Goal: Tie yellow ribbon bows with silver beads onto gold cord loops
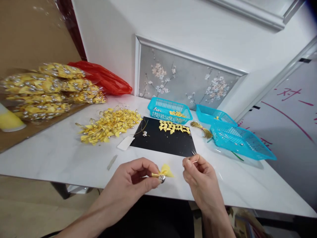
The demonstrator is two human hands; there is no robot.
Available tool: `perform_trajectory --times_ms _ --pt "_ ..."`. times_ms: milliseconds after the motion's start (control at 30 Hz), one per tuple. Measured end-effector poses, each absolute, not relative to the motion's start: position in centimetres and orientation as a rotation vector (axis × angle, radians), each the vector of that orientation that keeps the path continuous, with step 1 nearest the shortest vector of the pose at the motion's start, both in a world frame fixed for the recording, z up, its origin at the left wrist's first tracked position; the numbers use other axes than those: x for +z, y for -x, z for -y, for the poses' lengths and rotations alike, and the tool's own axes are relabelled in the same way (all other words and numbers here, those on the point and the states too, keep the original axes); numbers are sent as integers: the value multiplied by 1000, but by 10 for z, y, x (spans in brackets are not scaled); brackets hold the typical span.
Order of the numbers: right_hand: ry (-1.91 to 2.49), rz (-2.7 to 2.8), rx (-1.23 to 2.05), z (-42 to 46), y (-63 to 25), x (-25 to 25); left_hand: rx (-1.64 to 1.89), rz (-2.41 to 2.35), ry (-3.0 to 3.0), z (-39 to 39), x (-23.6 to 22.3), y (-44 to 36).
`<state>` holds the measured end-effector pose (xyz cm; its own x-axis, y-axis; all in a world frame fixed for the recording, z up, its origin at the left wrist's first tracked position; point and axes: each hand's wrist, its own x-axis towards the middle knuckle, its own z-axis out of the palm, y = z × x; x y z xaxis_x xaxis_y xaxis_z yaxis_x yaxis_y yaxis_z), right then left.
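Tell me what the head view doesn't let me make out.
All in the head view:
Yellow bow: one end partly hidden by the left hand.
Two-pronged metal tool: its body covered by the right hand.
Whiteboard: cut off by the right edge.
Yellow-and-white cylinder: cut off by the left edge.

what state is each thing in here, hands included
left hand, pinching
yellow bow, held in the left hand, silver bead beside it
right hand, closed around a metal-tipped tool
black mat, flat, small bows along its far part
bow pile, loose, heaped
clear bags, filled, stacked
red bag, crumpled
left blue basket, open-topped, holding bows and beads
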<state>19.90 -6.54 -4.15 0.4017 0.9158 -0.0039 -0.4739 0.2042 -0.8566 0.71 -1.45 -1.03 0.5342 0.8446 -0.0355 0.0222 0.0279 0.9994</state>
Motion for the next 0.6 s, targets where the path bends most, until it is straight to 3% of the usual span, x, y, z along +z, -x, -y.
perform_trajectory --times_ms 600 --pt "1172 738 845 61 -205 -60 665 -710 -1283 13 -17 -4"
